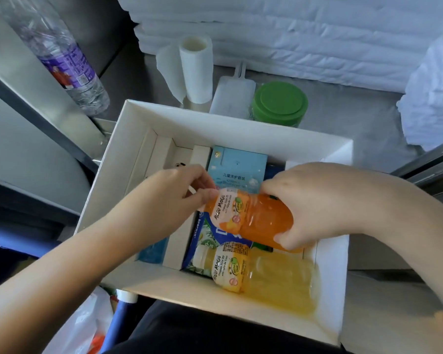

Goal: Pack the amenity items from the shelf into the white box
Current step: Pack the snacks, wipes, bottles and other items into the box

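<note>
head view, both hands [317, 200] gripping orange bottle [253, 215] (lying sideways), over white box [241, 129]

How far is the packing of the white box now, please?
Done: the yellow bottle, blue kit box and blue packet lie in the white box. In hand: left hand and right hand hold the orange bottle. Left: perhaps the green-lidded jar on the shelf.

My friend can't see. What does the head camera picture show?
Two hands hold an orange juice bottle inside a white box, the right hand gripping its body, the left hand pinching its top. A yellow juice bottle and a blue packet lie in it.
</note>
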Tool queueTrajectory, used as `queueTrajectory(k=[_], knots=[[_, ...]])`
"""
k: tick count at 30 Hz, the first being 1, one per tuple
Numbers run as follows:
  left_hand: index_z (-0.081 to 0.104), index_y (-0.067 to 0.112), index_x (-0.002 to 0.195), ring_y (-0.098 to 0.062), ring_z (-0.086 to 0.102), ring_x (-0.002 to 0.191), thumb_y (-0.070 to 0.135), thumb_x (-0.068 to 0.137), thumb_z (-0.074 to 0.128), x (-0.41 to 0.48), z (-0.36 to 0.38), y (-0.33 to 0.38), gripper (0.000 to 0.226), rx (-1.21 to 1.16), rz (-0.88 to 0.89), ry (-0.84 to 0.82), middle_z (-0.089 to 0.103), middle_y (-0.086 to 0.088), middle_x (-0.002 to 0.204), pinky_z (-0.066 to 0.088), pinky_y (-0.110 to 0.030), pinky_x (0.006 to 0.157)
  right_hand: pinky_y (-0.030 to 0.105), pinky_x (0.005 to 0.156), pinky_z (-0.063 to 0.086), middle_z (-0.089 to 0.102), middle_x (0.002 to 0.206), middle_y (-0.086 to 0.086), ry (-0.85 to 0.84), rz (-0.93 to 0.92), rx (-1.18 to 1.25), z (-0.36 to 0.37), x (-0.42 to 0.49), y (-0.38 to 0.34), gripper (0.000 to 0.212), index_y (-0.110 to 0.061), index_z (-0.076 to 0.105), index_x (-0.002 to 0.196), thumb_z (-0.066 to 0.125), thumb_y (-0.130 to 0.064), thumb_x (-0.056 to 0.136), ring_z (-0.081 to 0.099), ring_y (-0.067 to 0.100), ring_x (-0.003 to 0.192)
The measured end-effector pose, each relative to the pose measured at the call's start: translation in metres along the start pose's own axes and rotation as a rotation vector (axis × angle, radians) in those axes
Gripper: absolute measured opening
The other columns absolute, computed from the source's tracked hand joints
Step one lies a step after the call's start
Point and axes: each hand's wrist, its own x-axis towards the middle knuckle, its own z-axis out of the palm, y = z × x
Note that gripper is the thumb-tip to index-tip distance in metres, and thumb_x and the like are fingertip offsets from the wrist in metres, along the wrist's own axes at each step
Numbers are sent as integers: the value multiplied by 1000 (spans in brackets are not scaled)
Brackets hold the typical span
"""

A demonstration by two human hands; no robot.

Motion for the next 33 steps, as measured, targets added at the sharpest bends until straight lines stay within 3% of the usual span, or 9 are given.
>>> queueTrajectory(k=[5, 10, 17, 19, 21, 23, 26, 30, 33], knots=[[55, 37, 98, 13, 53, 75, 39, 93, 43, 3, 17, -10, 12, 168, 45, -61, 56, 25, 82, 40, -4, 57, 34, 72, 53, 62, 96, -4, -53, 39, -11, 6, 0, 0, 58, -29, 55, 112, 62, -64, 66, 60, 17, 84], [59, 36, 111, 17, 41, 76, 38, 93, 43, 6, 23, -15, 24, 262, 152, -65, 45, 24, 91, 33, -4, 61, 19, 51, 36, 63, 89, -7, -76, 61, -47, 5, -1, 2, 51, -32, 58, 105, 61, -65, 67, 55, 11, 69], [56, 33, 119, 6, 40, 80, 36, 94, 45, 8, 23, -14, 28, 316, 189, -110, 49, 21, 101, 30, 0, 66, 20, 43, 32, 56, 65, -7, -69, 3, -90, 3, 1, 4, 37, -28, 56, 81, 59, -63, 70, 48, 7, 53], [54, 36, 123, 7, 41, 83, 39, 94, 45, 7, 19, -11, 30, 301, 186, -109, 47, 23, 104, 31, -2, 69, 18, 47, 38, 58, 74, -11, -76, 5, -46, 1, 1, 7, 41, -32, 58, 95, 60, -66, 70, 52, 5, 61], [52, 39, 123, 6, 47, 84, 46, 92, 43, 3, 7, -5, 33, 309, 177, -73, 50, 24, 111, 36, -6, 70, 18, 64, 48, 60, 100, -18, -63, 9, 34, -3, 0, 10, 61, -39, 49, 122, 61, -69, 70, 57, 2, 80], [56, 39, 117, 6, 55, 79, 48, 87, 41, 0, -14, 4, 34, 287, 168, 71, 55, 24, 105, 44, -9, 64, 18, 77, 48, 55, 118, -24, 34, -6, 108, -12, 0, 12, 69, -43, 39, 133, 56, -70, 72, 55, -1, 95], [64, 33, 105, 5, 56, 81, 37, 86, 49, -1, -51, 8, 24, 204, 173, 419, 59, 24, 92, 45, -10, 68, 14, 78, 46, 54, 116, -27, 269, -78, 173, -26, 7, 9, 52, -47, 44, 126, 40, -65, 78, 51, -8, 96], [67, 22, 106, -1, 48, 92, 19, 89, 57, 9, -95, 1, 19, 296, 165, 708, 60, 12, 101, 31, -3, 82, 4, 77, 39, 49, 101, -29, 575, -143, 220, -41, 25, 5, 38, -39, 55, 119, 42, -47, 84, 45, -15, 94], [62, 15, 116, -19, 46, 109, 18, 89, 58, 19, -124, -12, 27, 433, 93, 873, 57, 0, 115, 27, -13, 88, 14, 78, 42, 48, 105, -28, 647, -147, 169, -54, 39, 3, 36, -38, 55, 120, 44, -43, 86, 48, -8, 95]])
